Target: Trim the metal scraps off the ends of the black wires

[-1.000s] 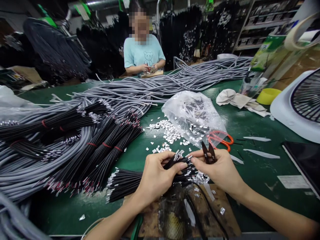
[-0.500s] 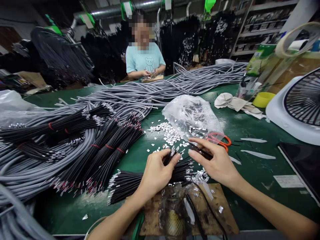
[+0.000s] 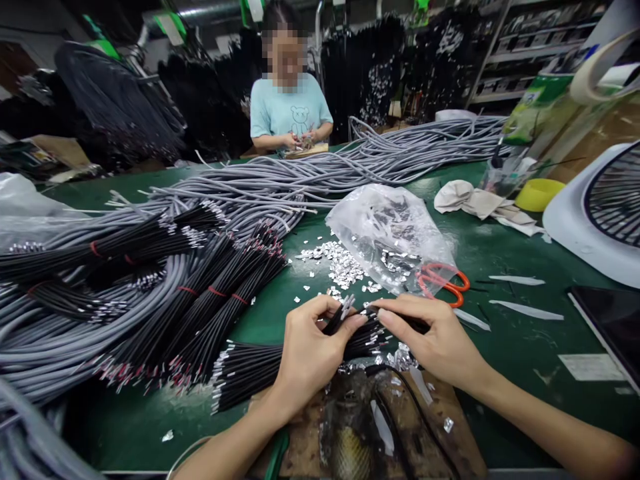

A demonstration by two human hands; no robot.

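Observation:
My left hand (image 3: 315,347) is closed around several short black cables (image 3: 334,323) whose silvery ends stick up past the thumb. Close to its right, my right hand (image 3: 433,337) pinches thumb and forefinger together by the cable ends. A slender dark thing lies under its fingers, too hidden to name. Beneath both hands a pile of black cables (image 3: 250,370) with bare silvery tips rests on the table. Small silver foil pieces (image 3: 345,267) are scattered just beyond the hands.
A clear plastic bag (image 3: 390,220) and orange-handled scissors (image 3: 443,280) lie ahead. Grey cables (image 3: 280,180) and tied black bundles (image 3: 220,293) spread leftward. A wooden board (image 3: 450,427) is in front of me, a fan (image 3: 575,213) at right. A co-worker (image 3: 293,110) sits opposite.
My right hand has moved left and its fingers have closed together beside the cables in my left hand. The left hand keeps its hold. The view has shifted slightly.

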